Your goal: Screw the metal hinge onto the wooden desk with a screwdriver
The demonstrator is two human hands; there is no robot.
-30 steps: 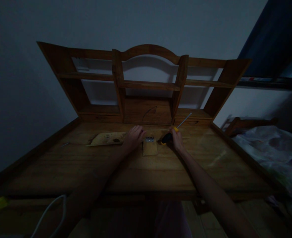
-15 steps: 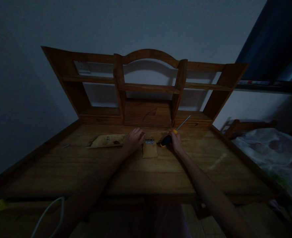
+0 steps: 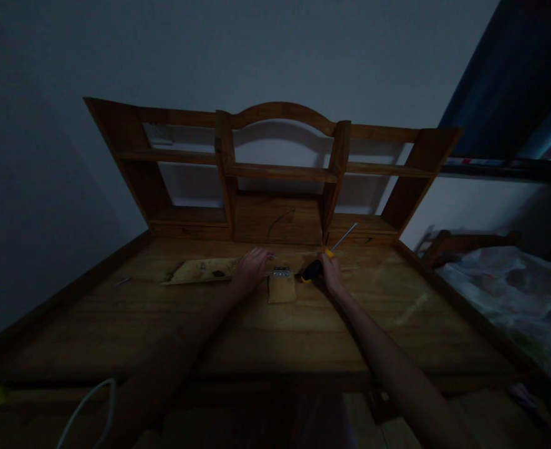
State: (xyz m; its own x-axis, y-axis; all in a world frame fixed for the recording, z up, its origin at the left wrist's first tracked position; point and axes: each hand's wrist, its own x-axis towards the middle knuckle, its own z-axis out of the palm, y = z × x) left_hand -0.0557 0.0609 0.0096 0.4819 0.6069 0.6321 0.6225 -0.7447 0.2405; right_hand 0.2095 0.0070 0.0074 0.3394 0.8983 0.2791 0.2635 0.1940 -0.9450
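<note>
My right hand point(image 3: 331, 273) is closed around a screwdriver point(image 3: 325, 255) with a black and yellow handle; its metal shaft points up and to the right. My left hand point(image 3: 251, 268) rests on the wooden desk point(image 3: 275, 324) with fingers curled, a small screw-like pin showing at the fingertips. Between the hands lies a small wooden block point(image 3: 282, 287) with a metal hinge point(image 3: 281, 272) at its far end. A flat wooden board point(image 3: 201, 270) lies just left of my left hand.
A wooden hutch with shelves point(image 3: 280, 171) stands at the back of the desk. A small metal piece point(image 3: 122, 281) lies at far left. A white cable point(image 3: 88, 408) hangs at the near left edge. Pale bedding point(image 3: 504, 293) is on the right. The room is dim.
The view has tilted slightly, so the desk and hutch sit lower in the picture. Both hands stay in nearly the same places beside the block.
</note>
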